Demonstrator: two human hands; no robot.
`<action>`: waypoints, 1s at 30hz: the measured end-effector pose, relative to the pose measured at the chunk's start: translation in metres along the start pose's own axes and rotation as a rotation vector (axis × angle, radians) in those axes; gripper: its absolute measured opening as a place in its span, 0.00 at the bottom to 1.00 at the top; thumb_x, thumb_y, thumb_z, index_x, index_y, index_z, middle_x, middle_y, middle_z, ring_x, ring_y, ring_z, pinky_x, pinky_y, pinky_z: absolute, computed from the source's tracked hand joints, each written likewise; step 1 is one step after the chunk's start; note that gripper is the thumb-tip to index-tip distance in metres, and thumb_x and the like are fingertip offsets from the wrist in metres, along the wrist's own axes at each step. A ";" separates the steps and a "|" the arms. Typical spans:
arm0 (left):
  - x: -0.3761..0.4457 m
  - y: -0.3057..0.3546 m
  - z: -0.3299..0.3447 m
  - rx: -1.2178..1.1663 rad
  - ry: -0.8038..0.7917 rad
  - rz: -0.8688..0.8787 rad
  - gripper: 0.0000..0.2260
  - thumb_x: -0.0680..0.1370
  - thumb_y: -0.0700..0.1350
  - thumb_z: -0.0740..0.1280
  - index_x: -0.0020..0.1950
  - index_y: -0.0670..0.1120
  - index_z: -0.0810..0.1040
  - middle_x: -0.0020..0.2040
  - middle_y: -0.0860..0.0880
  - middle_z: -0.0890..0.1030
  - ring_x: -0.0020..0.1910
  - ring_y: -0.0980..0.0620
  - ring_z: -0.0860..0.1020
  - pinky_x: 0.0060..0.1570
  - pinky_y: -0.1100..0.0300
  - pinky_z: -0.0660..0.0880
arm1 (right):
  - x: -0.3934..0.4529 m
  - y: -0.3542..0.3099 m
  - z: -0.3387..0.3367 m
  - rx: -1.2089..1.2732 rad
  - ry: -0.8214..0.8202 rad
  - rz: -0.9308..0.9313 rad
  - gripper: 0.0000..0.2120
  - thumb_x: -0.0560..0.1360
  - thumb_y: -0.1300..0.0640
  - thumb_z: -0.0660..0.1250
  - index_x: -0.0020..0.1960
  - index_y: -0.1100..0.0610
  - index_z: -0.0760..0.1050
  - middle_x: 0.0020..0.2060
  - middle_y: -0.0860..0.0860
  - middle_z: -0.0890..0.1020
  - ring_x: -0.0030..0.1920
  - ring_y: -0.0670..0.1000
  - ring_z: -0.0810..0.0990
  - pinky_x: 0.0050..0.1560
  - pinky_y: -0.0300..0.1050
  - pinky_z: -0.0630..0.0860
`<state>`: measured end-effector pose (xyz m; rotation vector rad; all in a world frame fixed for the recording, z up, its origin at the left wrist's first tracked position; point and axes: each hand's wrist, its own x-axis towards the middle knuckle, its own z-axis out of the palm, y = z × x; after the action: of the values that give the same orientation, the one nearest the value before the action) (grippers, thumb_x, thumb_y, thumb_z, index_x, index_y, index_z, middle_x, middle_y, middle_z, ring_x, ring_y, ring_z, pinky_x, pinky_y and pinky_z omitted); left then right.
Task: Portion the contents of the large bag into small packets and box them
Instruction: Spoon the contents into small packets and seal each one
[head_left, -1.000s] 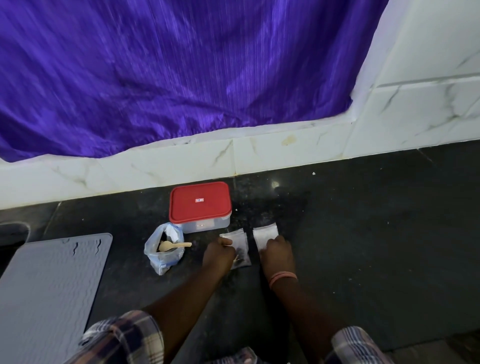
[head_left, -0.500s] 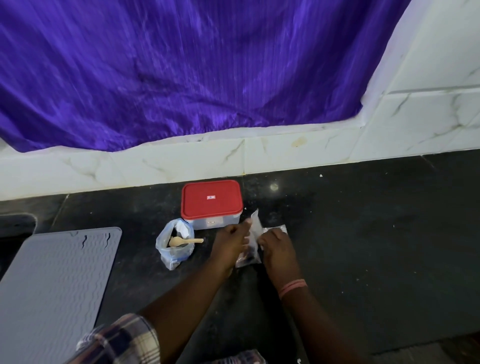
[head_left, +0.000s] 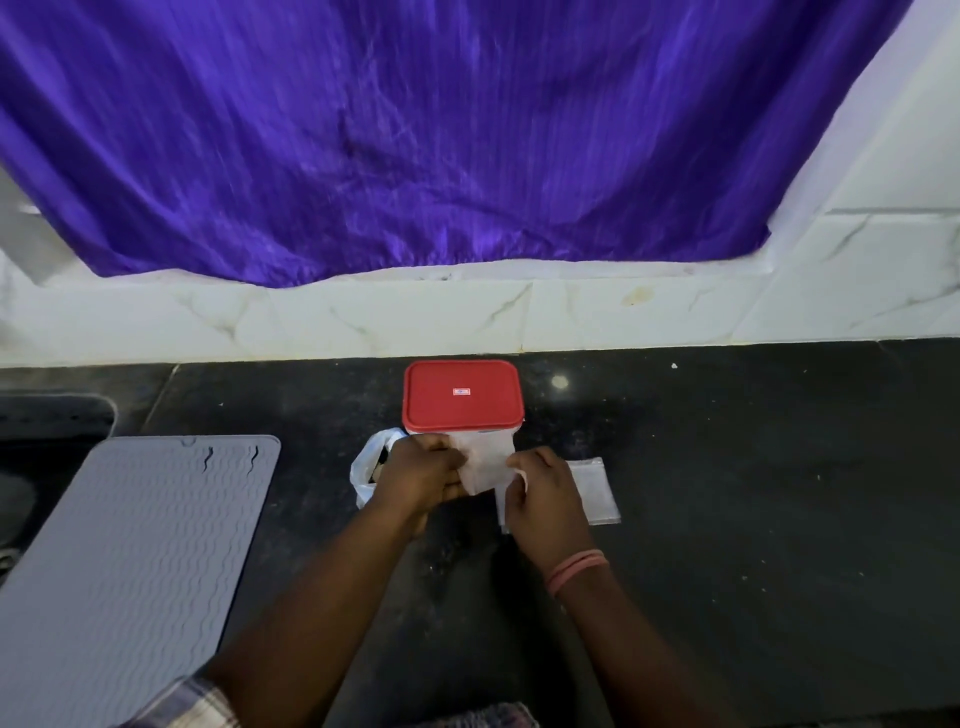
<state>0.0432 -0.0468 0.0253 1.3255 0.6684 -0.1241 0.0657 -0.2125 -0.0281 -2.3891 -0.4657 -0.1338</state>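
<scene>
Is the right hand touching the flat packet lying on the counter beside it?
Cannot tell. In the head view the right hand overlaps the near edge of the flat packet, hiding any contact or gap.

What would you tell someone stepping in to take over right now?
Left hand and right hand both pinch one small packet, lifted just in front of the box. The box's red lid is on. A flat packet lies on the counter right of the hands. The large bag sits behind the left hand. Nothing visibly boxed yet. Left: fill packets, open the box, pack them.
</scene>
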 end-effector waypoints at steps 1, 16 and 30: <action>-0.001 0.001 -0.006 -0.017 0.025 0.019 0.05 0.79 0.32 0.66 0.50 0.38 0.81 0.47 0.37 0.86 0.41 0.46 0.86 0.36 0.57 0.82 | 0.000 -0.010 0.001 0.027 0.029 -0.022 0.11 0.73 0.60 0.61 0.53 0.54 0.76 0.52 0.50 0.77 0.54 0.52 0.76 0.55 0.45 0.75; -0.021 0.016 -0.059 0.067 0.103 0.083 0.13 0.74 0.42 0.77 0.42 0.31 0.82 0.37 0.29 0.80 0.35 0.43 0.77 0.44 0.49 0.77 | 0.013 -0.089 0.020 0.435 -0.345 0.140 0.09 0.77 0.51 0.70 0.41 0.54 0.83 0.34 0.45 0.84 0.36 0.39 0.81 0.37 0.31 0.72; -0.009 0.023 -0.087 0.239 0.029 0.057 0.05 0.76 0.33 0.70 0.45 0.31 0.83 0.34 0.36 0.79 0.32 0.46 0.78 0.44 0.49 0.80 | 0.035 -0.098 0.039 0.287 -0.510 0.233 0.16 0.74 0.43 0.62 0.40 0.54 0.80 0.35 0.51 0.84 0.38 0.50 0.84 0.47 0.57 0.83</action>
<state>0.0135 0.0372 0.0419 1.5776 0.6544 -0.1423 0.0618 -0.1082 0.0102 -2.1559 -0.3984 0.6181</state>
